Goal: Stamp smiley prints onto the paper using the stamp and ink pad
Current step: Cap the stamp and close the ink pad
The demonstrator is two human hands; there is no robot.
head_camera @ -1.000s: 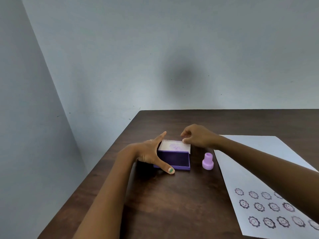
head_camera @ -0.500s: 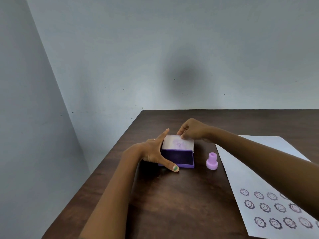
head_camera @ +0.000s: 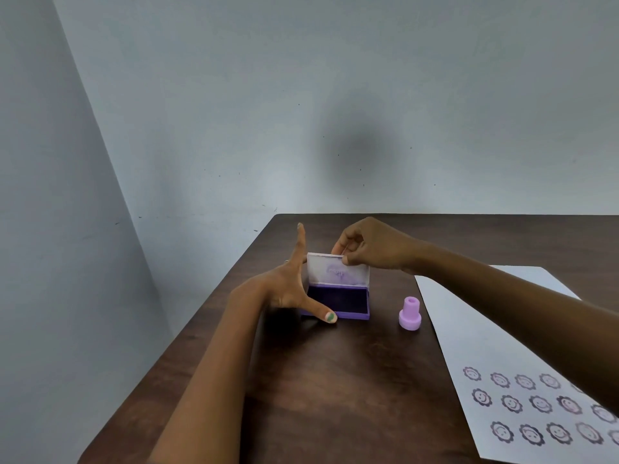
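Observation:
A purple ink pad (head_camera: 340, 302) sits on the dark wooden table, its dark ink surface exposed. Its whitish, ink-stained lid (head_camera: 337, 272) stands nearly upright at the back. My right hand (head_camera: 371, 245) pinches the lid's top edge. My left hand (head_camera: 285, 289) braces the pad's left side, thumb at the front corner and fingers stretched up beside the lid. The small lilac stamp (head_camera: 410, 314) stands upright on the table just right of the pad, untouched. The white paper (head_camera: 469, 329) lies to the right, with several rows of smiley prints (head_camera: 536, 406) near its front end.
The table (head_camera: 335, 390) ends at a left edge close to the pad, with a grey wall behind and to the left. My right forearm crosses above the paper's middle.
My right hand has swung the lid from leaning back to nearly upright. My left hand stayed against the pad, its fingers now pointing higher. The stamp and paper have not moved.

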